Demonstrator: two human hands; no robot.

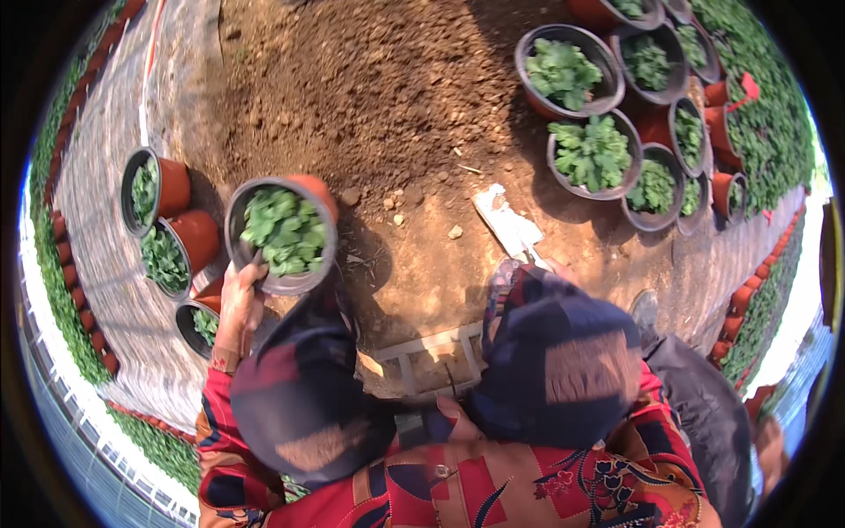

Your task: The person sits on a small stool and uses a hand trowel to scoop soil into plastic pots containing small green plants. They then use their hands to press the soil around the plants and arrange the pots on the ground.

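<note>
My left hand grips the near left rim of a reddish-brown plastic pot with a dark inside. A leafy green plant fills the tilted pot, which is by my left knee. Beyond my right knee, my right hand is mostly hidden, with its fingers around the handle of a hand trowel. The trowel's blade is bright in the sun and lies low over the bare soil. Between the two hands are small clods and a pale stone.
Loose soil is heaped ahead. Several potted plants crowd the right, including a large pot; others, such as a tipped-looking pot, line the left. A pale slatted frame lies between my legs. Another person's dark-clothed leg is close at right.
</note>
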